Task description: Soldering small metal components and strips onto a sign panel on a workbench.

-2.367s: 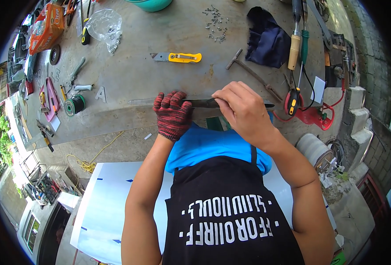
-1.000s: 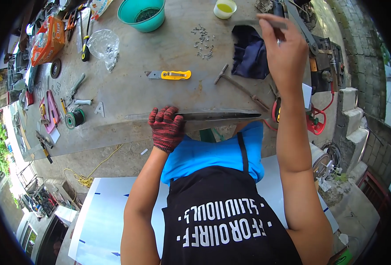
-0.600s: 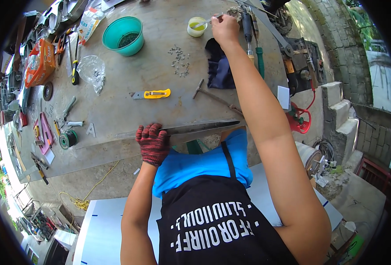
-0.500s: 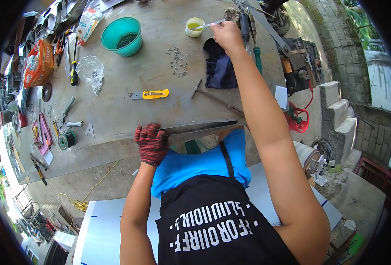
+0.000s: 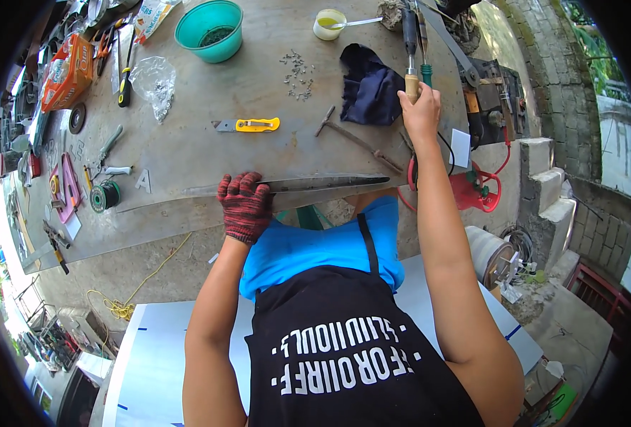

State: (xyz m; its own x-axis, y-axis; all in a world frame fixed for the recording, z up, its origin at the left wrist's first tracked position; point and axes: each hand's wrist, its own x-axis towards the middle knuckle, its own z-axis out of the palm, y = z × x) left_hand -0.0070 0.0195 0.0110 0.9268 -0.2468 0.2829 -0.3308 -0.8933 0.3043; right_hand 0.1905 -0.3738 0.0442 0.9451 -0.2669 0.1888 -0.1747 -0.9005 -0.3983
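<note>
My left hand (image 5: 246,208), in a red and black knit glove, curls over a long, dark, tapered metal strip (image 5: 330,184) along the table's near edge. The strip's surface under the glove is hidden. My bare right hand (image 5: 422,114) is closed round the wooden handle of a soldering iron (image 5: 411,84). Its thick dark end points away from me, and a black cord shows beside my wrist. Left of that hand lies a dark blue cloth (image 5: 372,89). Farther off, a small tub (image 5: 322,33) of yellowish paste has a white stick resting across it.
A rusty T-shaped rod (image 5: 355,142), a yellow utility knife (image 5: 257,125), scattered small metal bits (image 5: 298,75) and a green bowl (image 5: 187,35) lie on the metal table (image 5: 209,160). Pliers, a wire spool (image 5: 105,196) and an orange box (image 5: 70,75) crowd the left. A red gas cylinder (image 5: 472,191) stands right.
My right hand has let go of the white stick, leaving it across the tub. It has come nearer and right, and now grips the soldering iron. The left hand stays on the strip.
</note>
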